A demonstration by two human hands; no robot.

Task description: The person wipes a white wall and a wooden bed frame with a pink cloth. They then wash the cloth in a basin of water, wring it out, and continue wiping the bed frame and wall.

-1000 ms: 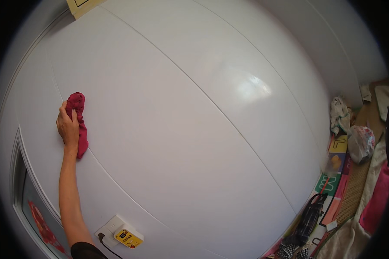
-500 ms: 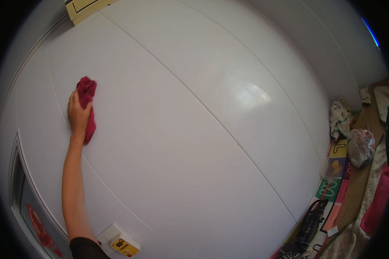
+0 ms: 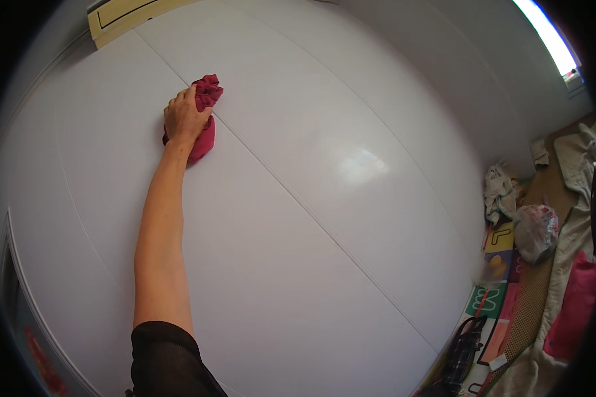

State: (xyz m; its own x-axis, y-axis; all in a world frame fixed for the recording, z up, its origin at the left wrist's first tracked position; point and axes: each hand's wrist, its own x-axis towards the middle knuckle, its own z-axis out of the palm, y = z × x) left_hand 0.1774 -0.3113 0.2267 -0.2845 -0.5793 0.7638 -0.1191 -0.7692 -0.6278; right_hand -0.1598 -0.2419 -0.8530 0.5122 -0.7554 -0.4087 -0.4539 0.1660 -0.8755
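My left hand [image 3: 185,119] is raised against a white wall panel [image 3: 298,278], its fingers closed on a crumpled dark red cloth [image 3: 204,142]. The cloth bunches out above the thumb and hangs below the palm, lying against the panel near a thin diagonal seam [image 3: 271,173]. Fingertips are partly hidden in the folds. The bare forearm rises from the lower edge out of a black sleeve [image 3: 165,357]. My right hand does not show.
A cream-coloured box-like fixture [image 3: 132,18] is at the top left. A framed opening [image 3: 30,311] lies at the lower left. Along the right are a colourful mat [image 3: 487,301], a plastic bag [image 3: 536,231], crumpled fabric [image 3: 500,192] and a pink cloth [image 3: 573,304]. A bright window strip [image 3: 549,36] shows at upper right.
My left hand has moved right and up across the panel with the red cloth, reaching the diagonal seam. The view has shifted; more of the window shows, and the yellow-and-white box at the bottom is hidden.
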